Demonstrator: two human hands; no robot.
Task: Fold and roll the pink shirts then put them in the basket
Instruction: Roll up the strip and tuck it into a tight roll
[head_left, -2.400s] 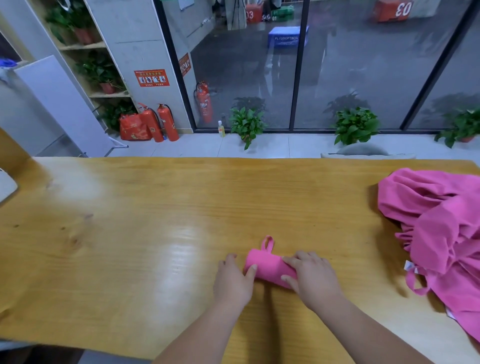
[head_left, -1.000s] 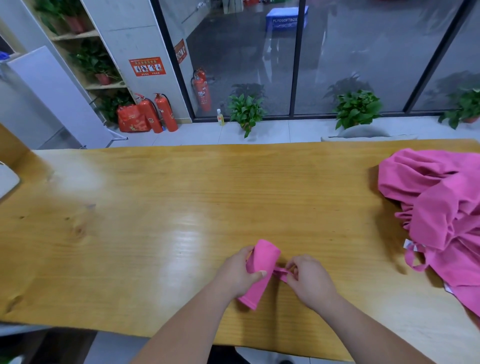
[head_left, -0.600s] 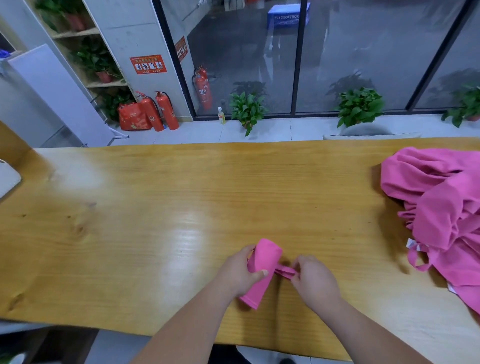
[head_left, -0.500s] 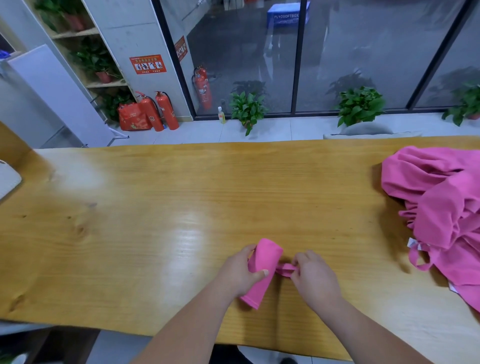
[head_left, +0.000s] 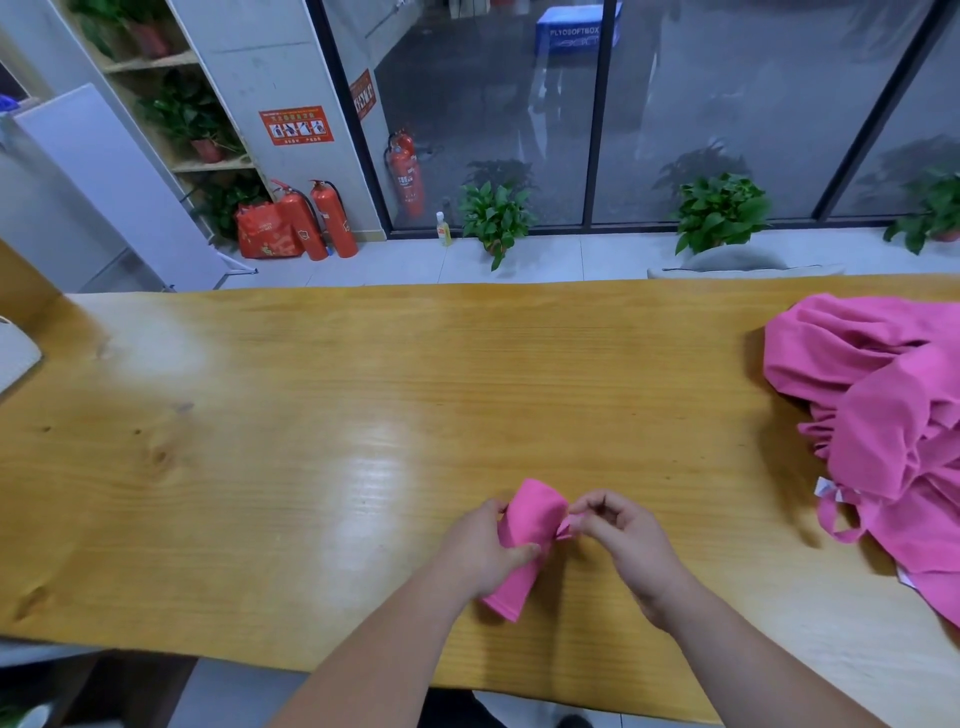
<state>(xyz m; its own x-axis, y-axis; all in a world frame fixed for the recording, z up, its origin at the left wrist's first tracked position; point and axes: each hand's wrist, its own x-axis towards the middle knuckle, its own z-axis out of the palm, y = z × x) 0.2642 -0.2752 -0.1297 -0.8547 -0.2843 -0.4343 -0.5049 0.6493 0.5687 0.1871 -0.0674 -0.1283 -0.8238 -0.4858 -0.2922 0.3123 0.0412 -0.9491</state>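
Near the front edge of the counter (head_left: 311, 415), the grip of the left hand (head_left: 483, 545) wraps the rolled pink shirt (head_left: 531, 519), held tilted. The right hand (head_left: 623, 540) pinches what looks like a thin strap (head_left: 565, 526) at the roll's side. Loose pink shirts (head_left: 883, 415) lie heaped far right.

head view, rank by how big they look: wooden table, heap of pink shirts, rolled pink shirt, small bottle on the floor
1. light wooden table
2. loose heap of pink shirts
3. rolled pink shirt
4. small yellowish floor bottle, far from the camera, so smallest only in appearance
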